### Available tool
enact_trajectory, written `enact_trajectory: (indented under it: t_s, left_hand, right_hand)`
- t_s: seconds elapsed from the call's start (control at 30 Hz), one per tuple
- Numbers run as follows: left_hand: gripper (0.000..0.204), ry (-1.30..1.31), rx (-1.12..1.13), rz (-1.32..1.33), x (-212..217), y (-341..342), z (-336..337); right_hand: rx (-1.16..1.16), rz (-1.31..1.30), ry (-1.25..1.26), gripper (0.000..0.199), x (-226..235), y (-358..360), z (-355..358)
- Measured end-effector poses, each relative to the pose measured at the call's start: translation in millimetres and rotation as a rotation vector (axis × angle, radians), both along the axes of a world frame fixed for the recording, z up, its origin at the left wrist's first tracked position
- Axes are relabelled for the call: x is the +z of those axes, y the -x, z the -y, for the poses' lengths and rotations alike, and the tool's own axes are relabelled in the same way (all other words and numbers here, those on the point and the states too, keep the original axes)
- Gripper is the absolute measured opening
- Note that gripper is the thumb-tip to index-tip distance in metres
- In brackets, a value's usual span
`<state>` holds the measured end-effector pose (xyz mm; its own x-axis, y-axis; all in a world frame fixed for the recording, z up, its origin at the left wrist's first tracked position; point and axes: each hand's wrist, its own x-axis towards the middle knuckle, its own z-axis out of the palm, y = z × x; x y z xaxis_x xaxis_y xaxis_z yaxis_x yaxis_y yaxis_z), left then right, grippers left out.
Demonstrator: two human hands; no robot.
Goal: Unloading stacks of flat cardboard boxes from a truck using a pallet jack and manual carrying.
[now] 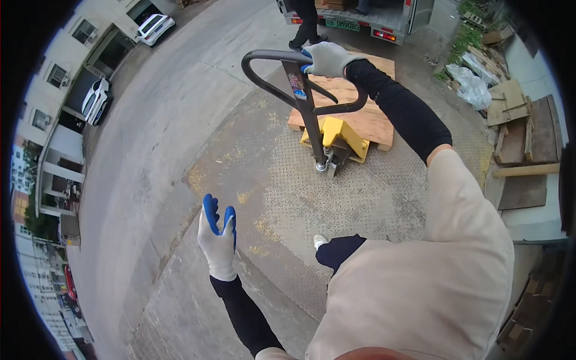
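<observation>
My right hand (327, 59), in a white and blue work glove, is wrapped round the top bar of the dark loop handle (264, 56) of a pallet jack. The yellow body of the pallet jack (341, 133) sits low at the near edge of a wooden pallet (366, 111). A short lever shows inside the handle loop. My left hand (218, 237), gloved the same way, hangs in the air over the ground, well apart from the handle. Its thumb and fingers are spread and nothing is between them.
Beyond the pallet stands a van (384, 21) with its rear open, and a person in dark trousers (306, 21) is beside it. A chequered steel plate (336, 204) covers the ground below me. Scrap boards (510, 105) and plastic sheeting (471, 87) lie along the right wall. Parked white cars (155, 28) line the left.
</observation>
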<state>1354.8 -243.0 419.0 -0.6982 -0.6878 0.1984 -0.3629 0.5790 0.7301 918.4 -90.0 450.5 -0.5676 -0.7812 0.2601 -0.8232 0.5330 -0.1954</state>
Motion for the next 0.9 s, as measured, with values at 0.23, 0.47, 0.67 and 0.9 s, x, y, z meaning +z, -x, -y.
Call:
enact_trajectory:
  t_s: [0.23, 0.47, 0.67, 0.9]
  left_hand:
    - [0.095, 1.026, -0.694, 0.100, 60.3, 164.4, 72.1]
    - [0.036, 0.645, -1.366, 0.899, 26.3, 137.1, 122.9]
    - [0.043, 0.381, -1.701, 0.980, -107.8, -28.8, 149.0]
    - [0.039, 0.359, -1.630, 1.269, -335.2, -224.9, 122.5]
  right_hand:
    - [-0.021, 0.177, 0.031, 0.046, -19.0, -193.9, 14.6]
    - [-0.108, 0.419, 0.056, 0.048, -60.5, -330.8, 36.0]
    - [-0.092, 0.900, -0.092, 0.040, -147.1, -500.0, 48.7]
    - [-0.119, 1.035, -0.364, 0.037, -386.9, -688.0, 50.5]
